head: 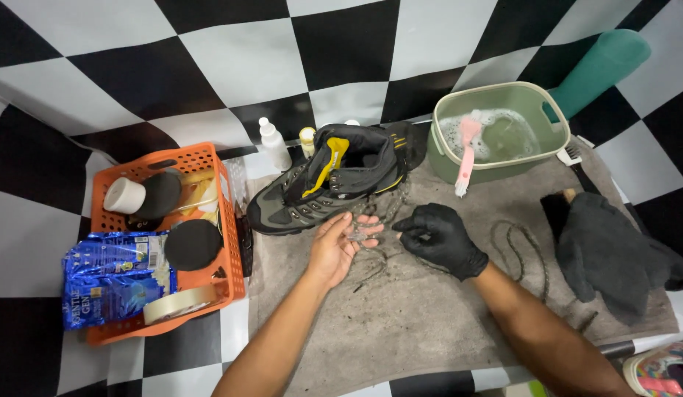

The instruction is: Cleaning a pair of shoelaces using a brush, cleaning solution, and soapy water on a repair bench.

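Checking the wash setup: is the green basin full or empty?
Partly filled: the green basin holds sudsy water, with a pink brush leaning inside.

Left of the bare hand stands an orange plastic basket [225, 220] holding round black pads [193, 244], a white roll [123, 195] and a roll of tape [178, 303], with a blue packet [109, 278] lying across its near corner. Beyond the hands, two small white bottles [274, 142] stand upright. Up and right of the gloved hand sits a green basin [547, 117] of soapy water with a pink brush [466, 151] leaning in it. Farther right lies a dark grey mitt [610, 254], a loose lace [525, 254] between.
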